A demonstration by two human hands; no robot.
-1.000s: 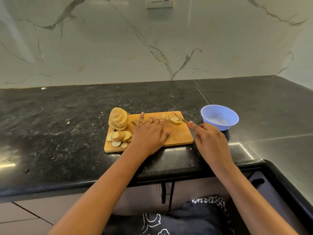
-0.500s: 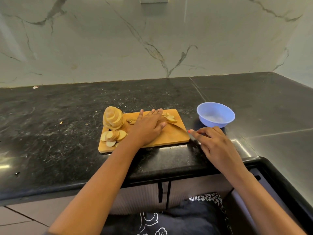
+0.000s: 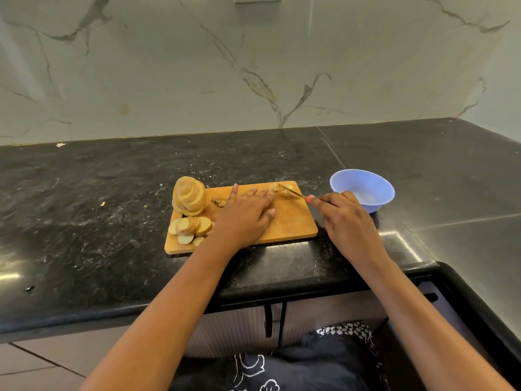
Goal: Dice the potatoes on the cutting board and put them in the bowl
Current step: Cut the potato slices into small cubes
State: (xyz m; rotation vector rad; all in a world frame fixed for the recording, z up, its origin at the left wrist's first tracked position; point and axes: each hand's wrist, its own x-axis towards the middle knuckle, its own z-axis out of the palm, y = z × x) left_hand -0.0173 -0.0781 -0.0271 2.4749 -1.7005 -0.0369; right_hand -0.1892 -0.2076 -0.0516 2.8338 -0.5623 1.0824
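The left hand (image 3: 248,213) lies flat, fingers (image 3: 255,193) straight, on the board (image 3: 293,224), beside potato bits (image 3: 279,188) at its far right corner, and the right hand (image 3: 346,218) grips the knife (image 3: 291,192) over them. Slices (image 3: 191,225) sit at the board's left end; the bowl (image 3: 363,190) stands just right of it. I think dicing is on, so next the knife must chop small, away from those fingers.

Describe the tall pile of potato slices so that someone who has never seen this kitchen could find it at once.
On the black counter lies a wooden cutting board. At its far left corner stands the pile of potato slices. Unlike the low row of slices nearer the front edge, it rises as a tall tower.
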